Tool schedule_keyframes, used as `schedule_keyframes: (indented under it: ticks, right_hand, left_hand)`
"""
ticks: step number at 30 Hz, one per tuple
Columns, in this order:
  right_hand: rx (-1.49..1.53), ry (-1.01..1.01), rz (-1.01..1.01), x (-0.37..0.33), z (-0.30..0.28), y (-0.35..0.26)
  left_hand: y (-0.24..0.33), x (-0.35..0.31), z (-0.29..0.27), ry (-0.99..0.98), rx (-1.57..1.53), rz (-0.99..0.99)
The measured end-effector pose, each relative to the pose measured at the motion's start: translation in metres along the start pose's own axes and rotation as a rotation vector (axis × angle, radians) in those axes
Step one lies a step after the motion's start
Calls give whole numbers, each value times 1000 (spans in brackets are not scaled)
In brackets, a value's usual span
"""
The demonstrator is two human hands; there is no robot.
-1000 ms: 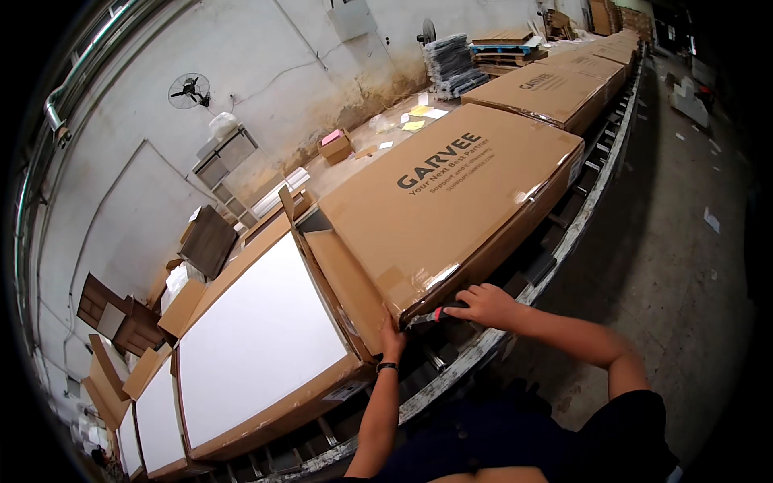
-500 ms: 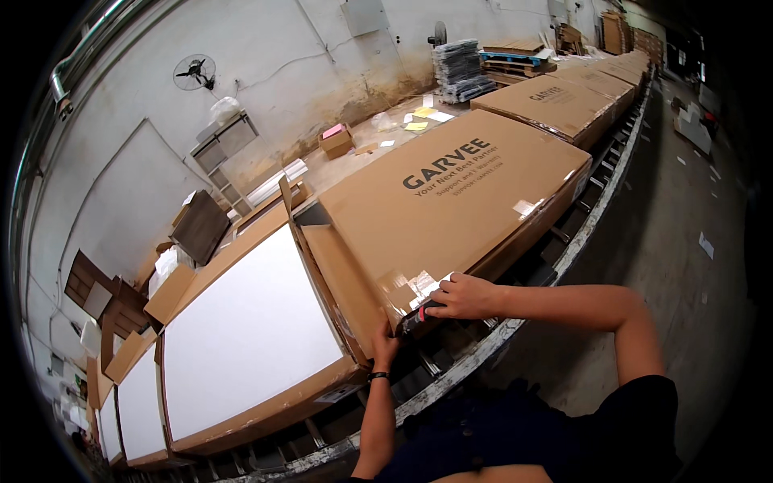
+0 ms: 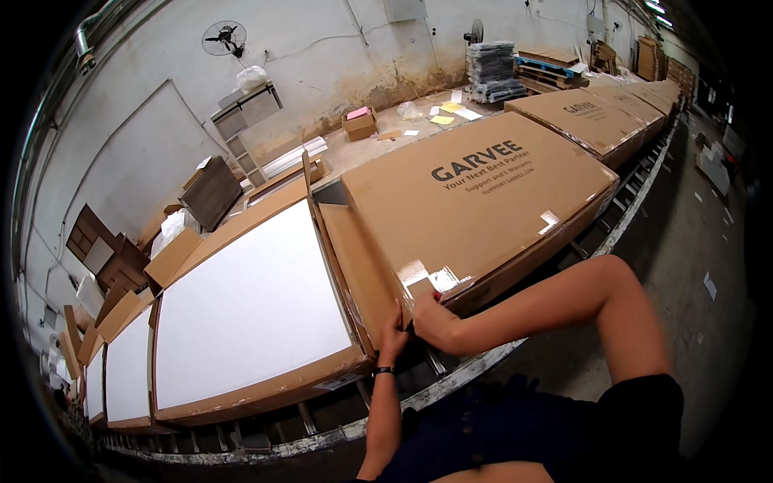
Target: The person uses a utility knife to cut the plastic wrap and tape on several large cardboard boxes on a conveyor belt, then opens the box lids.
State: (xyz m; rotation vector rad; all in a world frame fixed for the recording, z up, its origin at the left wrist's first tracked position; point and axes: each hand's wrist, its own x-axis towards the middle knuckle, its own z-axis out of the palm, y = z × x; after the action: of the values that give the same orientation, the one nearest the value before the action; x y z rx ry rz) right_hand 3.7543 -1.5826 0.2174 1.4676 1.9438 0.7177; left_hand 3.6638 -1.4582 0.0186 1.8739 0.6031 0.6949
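Note:
A large closed brown carton (image 3: 483, 209) with dark print lies on the conveyor in front of me. Shiny clear tape (image 3: 449, 278) covers its near left corner. At that corner my left hand (image 3: 393, 336) grips the lower end of the carton's end flap (image 3: 358, 249), its fingers partly hidden. Close beside it, my right hand (image 3: 436, 324) is closed round a black-and-red hand tool (image 3: 437, 296). Only a little red of the tool shows past the hand, which bends in at the carton's corner.
Left of the carton, open cartons with white panels (image 3: 254, 306) stand in a row. More closed cartons (image 3: 592, 121) continue to the far right. The conveyor's worn metal rail (image 3: 491, 358) runs close to my body. A pink-topped box (image 3: 360, 123) and stacked grey sheets (image 3: 491, 72) stand near the wall.
My right hand has moved down and left, closer to my left hand, and turned so that the tool is mostly hidden. My left hand stays at the corner. The view has shifted slightly.

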Motion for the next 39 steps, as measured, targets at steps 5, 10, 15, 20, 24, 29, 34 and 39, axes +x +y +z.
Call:
schedule_keyframes:
  ticks: [5,10,15,20,24,29,34,39]
  right_hand:
    - [510,-58,-7,-6,35,28]
    - [464,295,167,-90,81,16]
    - [640,303,379,-100,86,-38]
    - [559,321,495,-106,103,-39]
    - [584,229,752,-152,157,-12]
    - [454,-19,1106,-221,214,19]
    - [737,-23,1172,-180,201,-15]
    - [796,62,1169,-195,201,-7]
  left_hand:
    - [-15,-2,-3,-24,-72,-41]
    - [-11,-7,-4,24,27,21]
    - [-17,-12,-1,189,36,122]
    - [-14,-10,5,183,-28,101]
    - [-15,-12,5,232,-71,127]
    - [1,-13,9,266,-150,125]
    - [12,-13,8,249,-101,85]
    - [37,-7,-9,-37,60,9]
